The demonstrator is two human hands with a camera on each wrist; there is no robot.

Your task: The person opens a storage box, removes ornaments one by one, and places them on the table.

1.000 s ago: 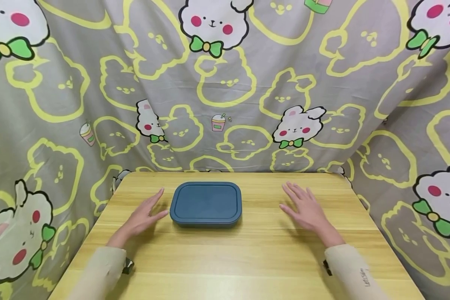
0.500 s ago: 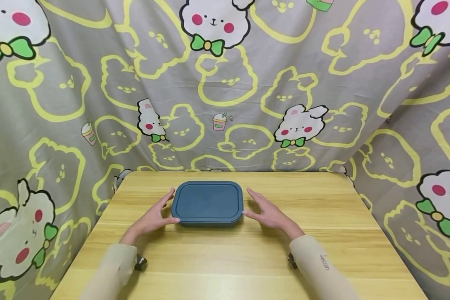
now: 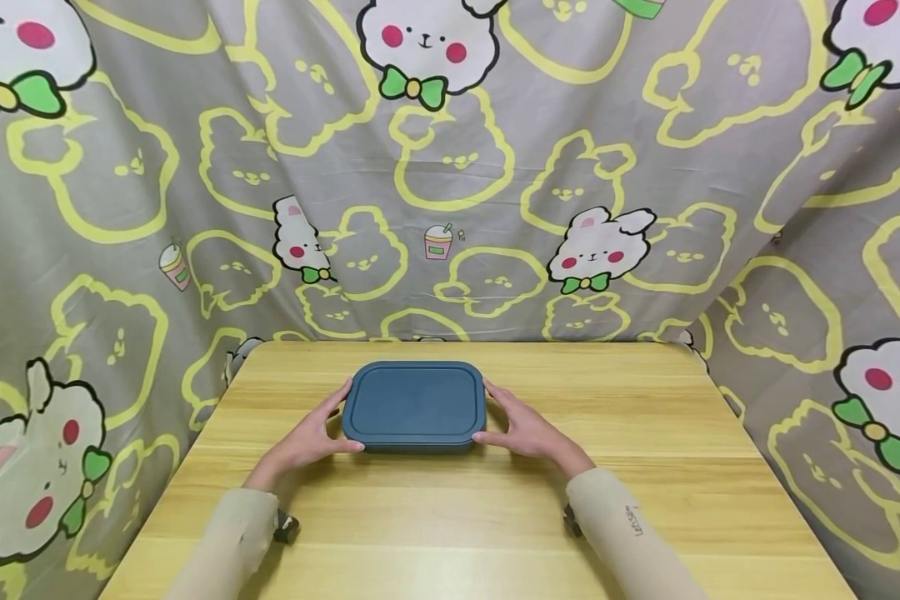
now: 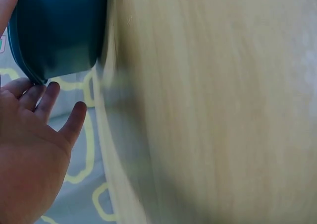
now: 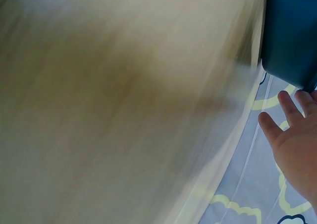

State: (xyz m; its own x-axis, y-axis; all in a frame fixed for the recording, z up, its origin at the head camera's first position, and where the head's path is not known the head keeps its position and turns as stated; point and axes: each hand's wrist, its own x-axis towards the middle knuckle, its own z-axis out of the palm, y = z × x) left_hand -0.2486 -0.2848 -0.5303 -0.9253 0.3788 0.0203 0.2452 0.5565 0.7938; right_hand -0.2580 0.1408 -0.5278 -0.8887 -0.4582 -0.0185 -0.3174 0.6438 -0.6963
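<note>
Gripping the left end of the lidded blue box point(image 3: 414, 402) with the left hand point(image 3: 307, 437), thumb at the near corner, fingers toward the far one. Holding the right end the same way with the right hand point(image 3: 528, 427). Clamped on the box from both ends, with its length between. In the wrist views, little fingers point(image 4: 75, 120) apart from the box wall. Behind the hands, beige sleeves point(image 3: 228, 533). Underneath, a wood-grain tabletop point(image 3: 435, 508), with the box near its far edge. Beyond, a grey curtain point(image 3: 457, 183) with rabbits and yellow outlines.
</note>
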